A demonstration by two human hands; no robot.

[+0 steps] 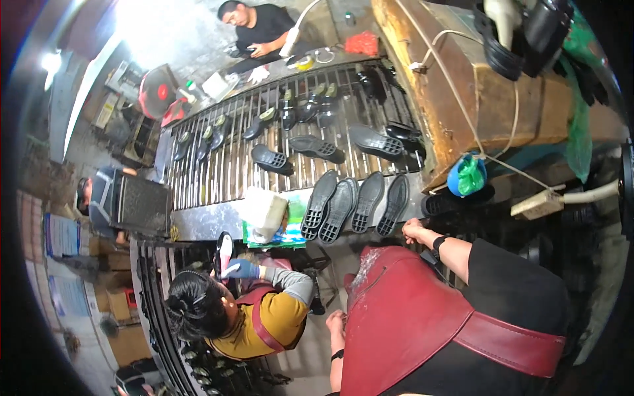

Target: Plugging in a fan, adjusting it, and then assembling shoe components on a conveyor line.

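Note:
My right hand [413,231] is curled closed, with a black band on the wrist. It is close to the table edge, beside several black shoe soles [368,203] that lie side by side and partly overlap there. Nothing shows in its fingers. Lower down, my left hand [337,323] is held beside my dark red apron [409,317], its fingers curled in and nothing visible in them. More black soles [317,148] lie farther back on the slatted conveyor [224,165], along with black shoes [288,115] on lasts.
A co-worker in a yellow top [264,323] sits close on my left, a blue-gloved hand at a shoe [224,254]. A white container [265,214] stands on the table edge. Another person [264,30] sits across. A wooden cabinet [456,99] with hanging cables borders the right.

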